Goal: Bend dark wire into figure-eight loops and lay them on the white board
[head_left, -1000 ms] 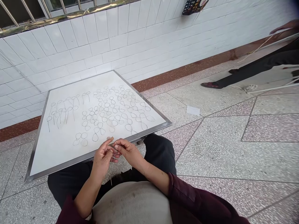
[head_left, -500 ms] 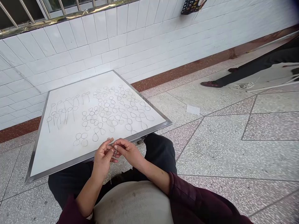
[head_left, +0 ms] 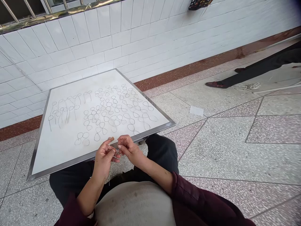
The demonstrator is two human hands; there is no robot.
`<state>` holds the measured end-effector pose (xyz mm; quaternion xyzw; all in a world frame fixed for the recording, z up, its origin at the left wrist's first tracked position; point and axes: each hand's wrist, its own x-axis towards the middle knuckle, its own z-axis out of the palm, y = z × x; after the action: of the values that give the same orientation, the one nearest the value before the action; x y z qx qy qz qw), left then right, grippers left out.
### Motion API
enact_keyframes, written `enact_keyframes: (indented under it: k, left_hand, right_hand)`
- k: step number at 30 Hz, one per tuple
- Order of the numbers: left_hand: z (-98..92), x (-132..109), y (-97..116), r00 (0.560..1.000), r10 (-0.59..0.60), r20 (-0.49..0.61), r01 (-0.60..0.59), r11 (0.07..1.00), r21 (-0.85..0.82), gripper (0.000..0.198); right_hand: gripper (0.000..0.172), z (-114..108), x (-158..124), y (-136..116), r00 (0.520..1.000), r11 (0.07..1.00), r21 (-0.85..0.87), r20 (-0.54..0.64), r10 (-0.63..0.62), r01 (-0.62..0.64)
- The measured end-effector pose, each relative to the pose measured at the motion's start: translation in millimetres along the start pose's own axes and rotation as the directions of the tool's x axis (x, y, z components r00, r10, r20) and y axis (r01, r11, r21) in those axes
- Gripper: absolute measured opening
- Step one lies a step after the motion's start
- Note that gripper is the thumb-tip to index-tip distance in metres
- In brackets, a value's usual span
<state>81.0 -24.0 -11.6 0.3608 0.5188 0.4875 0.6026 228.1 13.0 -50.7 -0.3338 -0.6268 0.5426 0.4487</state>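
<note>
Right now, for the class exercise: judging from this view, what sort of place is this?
Probably a tiled veranda or corridor of a building: white glazed wall tiles, a terrazzo floor and a stainless-steel window rail show it.

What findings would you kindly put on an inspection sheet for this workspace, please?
Surface: white square board with a metal frame.
Job's things: rows of looped dark wire shapes on the board; a thin pale strand hanging below the hands.
Clutter: white scrap on the speckled terrazzo floor.
Grips: left hand pinches the strand; right hand is close beside it.
Cables: nothing seen.
Surroundings: white tiled wall; co-worker's black-trousered leg; coiled pale cord.
</note>
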Motion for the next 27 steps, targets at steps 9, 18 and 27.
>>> enact_keyframes:
  k: [9, 18, 27]
  left_hand:
    - [-2.9, -1, 4, 1.000, 0.017, -0.025, -0.017, 1.000, 0.016, 0.052]
    - [-1.0, -3, 3, 1.000, 0.005, -0.024, -0.004, 1.000, 0.017, 0.050]
    - [2.4, -3, 5, 0.996, 0.035, -0.085, -0.036, 0.999, -0.008, 0.055]
  right_hand:
    - [0.015, -17, 2, -7, 0.947, 0.910, -0.310, 0.250, -0.199, 0.274]
    - [0.010, -21, 1, -13, 0.941, 0.840, -0.446, 0.273, -0.202, 0.310]
    - [0.015, -16, 0, -12, 0.937, 0.805, -0.486, 0.251, -0.243, 0.339]
